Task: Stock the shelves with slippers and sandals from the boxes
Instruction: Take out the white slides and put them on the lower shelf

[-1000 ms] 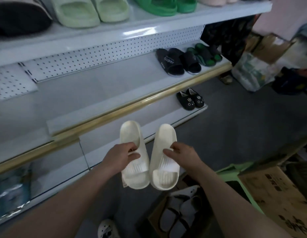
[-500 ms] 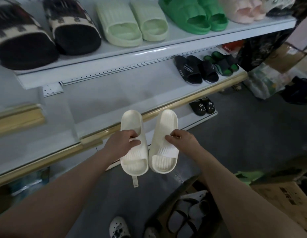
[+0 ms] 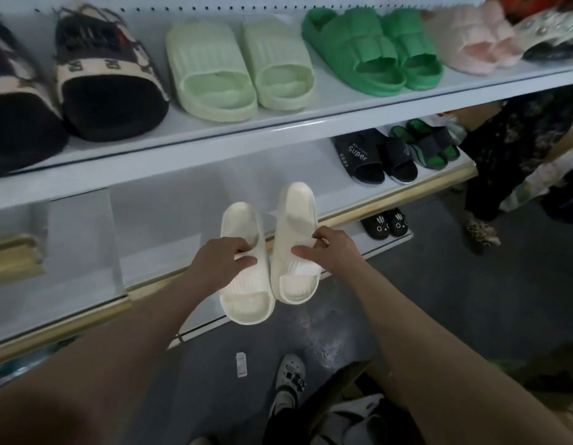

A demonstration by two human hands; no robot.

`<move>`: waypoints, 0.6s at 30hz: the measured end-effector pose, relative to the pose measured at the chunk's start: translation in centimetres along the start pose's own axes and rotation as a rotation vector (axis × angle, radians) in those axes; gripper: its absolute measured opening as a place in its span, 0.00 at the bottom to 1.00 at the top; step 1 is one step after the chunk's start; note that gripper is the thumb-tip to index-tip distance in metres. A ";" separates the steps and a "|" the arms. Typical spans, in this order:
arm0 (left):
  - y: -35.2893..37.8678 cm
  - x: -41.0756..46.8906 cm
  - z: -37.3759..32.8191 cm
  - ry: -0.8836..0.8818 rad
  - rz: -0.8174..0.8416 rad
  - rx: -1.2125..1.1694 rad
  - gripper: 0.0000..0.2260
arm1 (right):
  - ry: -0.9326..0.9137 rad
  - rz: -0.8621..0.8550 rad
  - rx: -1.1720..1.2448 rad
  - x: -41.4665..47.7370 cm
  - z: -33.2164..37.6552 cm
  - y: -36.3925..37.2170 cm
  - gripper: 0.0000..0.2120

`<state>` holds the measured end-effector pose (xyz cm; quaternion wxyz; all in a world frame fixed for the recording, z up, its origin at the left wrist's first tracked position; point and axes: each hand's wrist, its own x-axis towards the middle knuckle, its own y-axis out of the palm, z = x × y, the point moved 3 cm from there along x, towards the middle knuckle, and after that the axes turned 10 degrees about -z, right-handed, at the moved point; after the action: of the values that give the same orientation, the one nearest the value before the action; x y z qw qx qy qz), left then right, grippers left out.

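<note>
L hand (image 3: 221, 268) gripping 1 cream slide (image 3: 246, 300) by strap, R hand (image 3: 334, 252) gripping 2nd cream slide (image 3: 294, 213), mid shelf (image 3: 182, 220) holding 2 slipper pairs (image 3: 394, 155) far right

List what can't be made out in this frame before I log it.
All head view:
box contents: hidden by the right forearm, cut by the bottom edge.
tag on the floor: print too small to read.
leftmost dark slipper: cut off by the left edge.
pink slippers: blurred, top right.
left cream slipper strap: covered by the left hand.
</note>
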<state>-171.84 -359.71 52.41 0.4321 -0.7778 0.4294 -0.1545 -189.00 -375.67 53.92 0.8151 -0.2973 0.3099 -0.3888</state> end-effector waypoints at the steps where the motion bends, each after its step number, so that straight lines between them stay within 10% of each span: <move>1: 0.3 1.2 -0.7 0.006 -0.005 0.004 0.15 | 0.009 0.004 0.014 1.2 -0.3 -0.6 0.25; 18: 5.5 19.8 -7.6 0.015 -0.009 0.128 0.21 | -0.139 -0.080 -0.205 19.4 -1.7 -6.7 0.24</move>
<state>-167.88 -381.08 49.75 0.4770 -0.7492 0.4186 -0.1895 -183.43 -395.47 52.44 0.7837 -0.4175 0.2789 -0.3657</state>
